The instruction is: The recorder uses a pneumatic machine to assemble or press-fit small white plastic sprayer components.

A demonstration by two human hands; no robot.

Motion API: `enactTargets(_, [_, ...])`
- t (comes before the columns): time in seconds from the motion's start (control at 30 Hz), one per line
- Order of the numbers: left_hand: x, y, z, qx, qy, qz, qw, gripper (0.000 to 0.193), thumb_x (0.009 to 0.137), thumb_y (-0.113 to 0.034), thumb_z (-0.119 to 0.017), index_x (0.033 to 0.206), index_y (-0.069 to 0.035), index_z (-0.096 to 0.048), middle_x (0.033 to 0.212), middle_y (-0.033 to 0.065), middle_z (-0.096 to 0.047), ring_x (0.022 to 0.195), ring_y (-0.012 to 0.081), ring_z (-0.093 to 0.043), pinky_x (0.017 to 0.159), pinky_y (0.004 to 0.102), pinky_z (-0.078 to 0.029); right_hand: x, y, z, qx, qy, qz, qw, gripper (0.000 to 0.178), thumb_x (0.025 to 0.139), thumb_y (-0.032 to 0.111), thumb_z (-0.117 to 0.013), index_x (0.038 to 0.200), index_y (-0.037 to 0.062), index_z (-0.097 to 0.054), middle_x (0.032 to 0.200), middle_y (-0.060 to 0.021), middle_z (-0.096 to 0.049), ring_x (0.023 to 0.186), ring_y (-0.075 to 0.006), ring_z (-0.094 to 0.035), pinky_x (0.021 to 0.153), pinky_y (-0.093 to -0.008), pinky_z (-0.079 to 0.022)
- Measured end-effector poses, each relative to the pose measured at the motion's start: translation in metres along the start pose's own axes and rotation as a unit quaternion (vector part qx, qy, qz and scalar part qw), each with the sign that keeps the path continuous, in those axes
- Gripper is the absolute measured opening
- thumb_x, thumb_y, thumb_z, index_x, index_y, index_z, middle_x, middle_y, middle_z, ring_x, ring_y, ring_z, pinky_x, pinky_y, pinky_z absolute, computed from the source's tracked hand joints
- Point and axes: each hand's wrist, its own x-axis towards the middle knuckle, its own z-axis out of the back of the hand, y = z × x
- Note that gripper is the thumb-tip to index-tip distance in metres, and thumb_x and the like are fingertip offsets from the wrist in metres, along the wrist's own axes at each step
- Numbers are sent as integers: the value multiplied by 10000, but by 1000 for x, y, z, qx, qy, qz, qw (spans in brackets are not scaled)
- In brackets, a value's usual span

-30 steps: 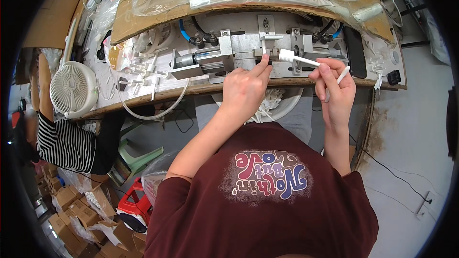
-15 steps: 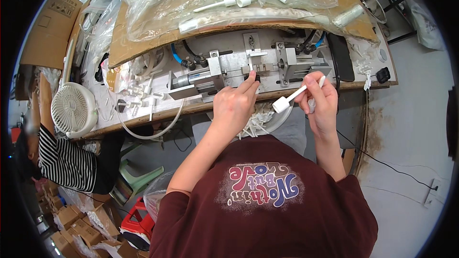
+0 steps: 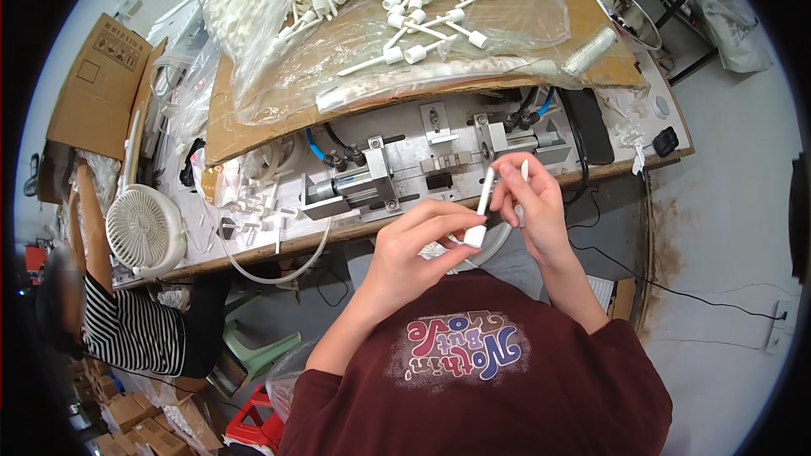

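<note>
My left hand (image 3: 418,245) pinches the wide cup end of a white plastic stemmed part (image 3: 485,198), whose thin stem points up and away. Close by on the right, my right hand (image 3: 534,207) has its thumb and fingertips at the upper tip of that stem. A second slim white piece (image 3: 525,171) sticks up between the right fingers; its lower end is partly hidden. Beyond both hands lies a metal fixture (image 3: 446,164) with a small central block, flanked by a left cylinder unit (image 3: 355,184) and a right cylinder unit (image 3: 528,139).
White stemmed parts (image 3: 397,0) lie heaped on plastic film over cardboard (image 3: 507,76) at the back. A bowl (image 3: 503,245) of white pieces sits below my hands. A white fan (image 3: 145,230) and a hose (image 3: 279,277) are on the left, near another person's striped sleeve (image 3: 127,321).
My left hand has left the fixture's middle and come back toward me, now gripping a stemmed part's cup end. My right hand has moved left beside it. The view has shifted too.
</note>
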Motion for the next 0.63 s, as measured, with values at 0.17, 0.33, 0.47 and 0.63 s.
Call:
enactTargets(0.17, [-7,28,-6,140,-71,25,987,330,733,48,-781,1048,-15,-707,1097,94,-651,894,177,-682,699,274,-598,0,-3,11,4,0,21,1000,335,1063,288,-393,1090,5,-569,726,-85,-608,516,-62,-453,496,-186,-362])
enactTargets(0.33, [-9,53,-17,348,-80,-24,934,322,703,-23,-781,1017,-55,-715,1182,56,-685,871,211,-680,754,312,-562,-4,-9,13,70,5,13,997,358,1066,284,-368,1042,-4,-580,746,-82,-598,537,-67,-460,505,-199,-368])
enactTargets(0.47, [-8,70,-26,397,-61,-27,915,300,713,-59,-764,1010,-58,-719,1225,47,-681,854,206,-680,698,321,-528,-6,-10,12,50,-2,5,999,363,1067,286,-373,1002,3,-589,755,-63,-586,560,-64,-467,517,-204,-372])
enactTargets(0.63, [-8,70,-30,416,-48,-12,908,317,739,-59,-743,1054,-71,-716,1260,51,-665,867,207,-689,716,329,-523,-7,-12,11,44,-30,27,998,346,1064,309,-410,1006,22,-596,783,-45,-595,610,-55,-501,557,-192,-390])
